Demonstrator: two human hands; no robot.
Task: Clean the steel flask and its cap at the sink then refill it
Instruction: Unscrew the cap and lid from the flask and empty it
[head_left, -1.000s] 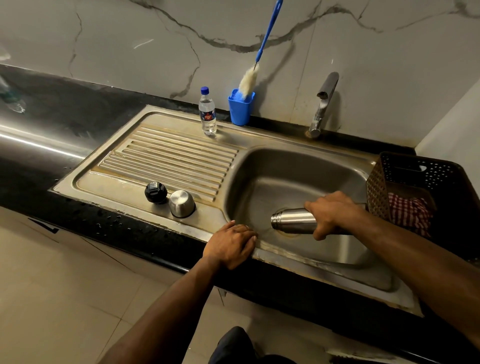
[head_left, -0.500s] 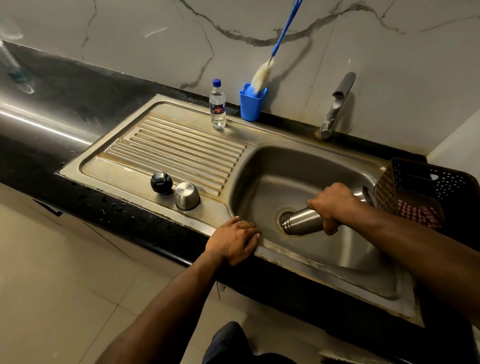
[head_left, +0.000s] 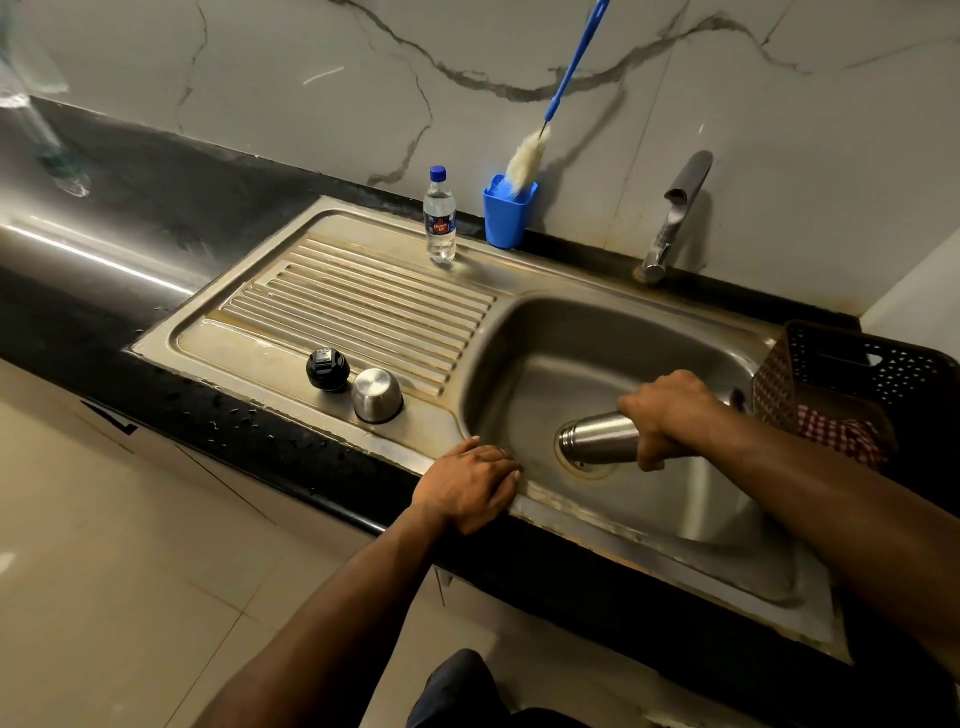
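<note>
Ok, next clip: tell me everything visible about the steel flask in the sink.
The steel flask is a brushed, silvery metal cylinder with a narrower ridged neck. It has no cap on. It lies tilted inside the sink basin, its mouth pointing left and slightly down over the drain. The right hand grips its body, hiding the rear part. Whether the flask touches the basin floor cannot be told.

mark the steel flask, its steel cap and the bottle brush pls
steel flask (head_left: 597, 439): head view, on the bare body near the mouth, left of the gripping right hand (head_left: 670, 415).
steel cap (head_left: 377, 395): head view, on its domed top.
bottle brush (head_left: 525, 162): head view, on the white bristle head.
</note>
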